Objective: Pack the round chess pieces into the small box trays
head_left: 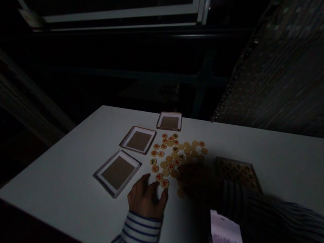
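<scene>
Xiangqi discs [175, 152] sat in a loose heap just past both hands on the white table [66, 183].
Small, light, hard and slick-looking, so I'd pinch one by its rim. Left hand [146, 196] lay open, fingertips on the nearest disc; right hand [197, 182] was in shadow, couldn't tell its grip. Three square trays [117, 173] lay beyond the left hand, with a patterned box [237, 172] beside the right.

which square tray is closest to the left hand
The white-rimmed tray at the near end of the row, just beyond the left hand; the middle tray and far tray lie farther back.
</scene>
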A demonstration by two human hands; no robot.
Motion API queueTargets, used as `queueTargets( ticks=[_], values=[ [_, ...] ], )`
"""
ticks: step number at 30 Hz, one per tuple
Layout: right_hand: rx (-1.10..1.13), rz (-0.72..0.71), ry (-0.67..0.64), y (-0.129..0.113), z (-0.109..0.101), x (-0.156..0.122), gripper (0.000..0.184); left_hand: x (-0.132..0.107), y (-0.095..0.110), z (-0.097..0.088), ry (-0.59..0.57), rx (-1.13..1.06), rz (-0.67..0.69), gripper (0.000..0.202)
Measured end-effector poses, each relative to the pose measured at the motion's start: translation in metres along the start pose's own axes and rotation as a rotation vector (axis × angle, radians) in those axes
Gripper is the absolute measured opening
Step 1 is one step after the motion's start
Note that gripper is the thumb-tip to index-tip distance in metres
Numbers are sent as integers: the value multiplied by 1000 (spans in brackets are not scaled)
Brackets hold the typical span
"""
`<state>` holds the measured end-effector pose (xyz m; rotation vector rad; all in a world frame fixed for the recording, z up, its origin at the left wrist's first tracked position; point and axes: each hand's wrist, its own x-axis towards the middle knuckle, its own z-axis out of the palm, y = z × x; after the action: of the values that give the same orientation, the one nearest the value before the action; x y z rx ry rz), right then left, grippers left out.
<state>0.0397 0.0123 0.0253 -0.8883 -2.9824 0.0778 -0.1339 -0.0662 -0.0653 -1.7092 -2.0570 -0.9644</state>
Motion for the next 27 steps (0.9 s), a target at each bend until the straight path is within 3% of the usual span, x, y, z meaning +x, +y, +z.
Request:
queueTargets(
  ticks=[7, 27],
  values=[
    [4, -55, 138, -4, 15, 2, 26, 1, 0, 0, -21, 12, 11, 25],
    [-39, -62, 285, -6, 31, 3, 25, 1, 1, 1, -17, 13, 40, 25]
  ],
)
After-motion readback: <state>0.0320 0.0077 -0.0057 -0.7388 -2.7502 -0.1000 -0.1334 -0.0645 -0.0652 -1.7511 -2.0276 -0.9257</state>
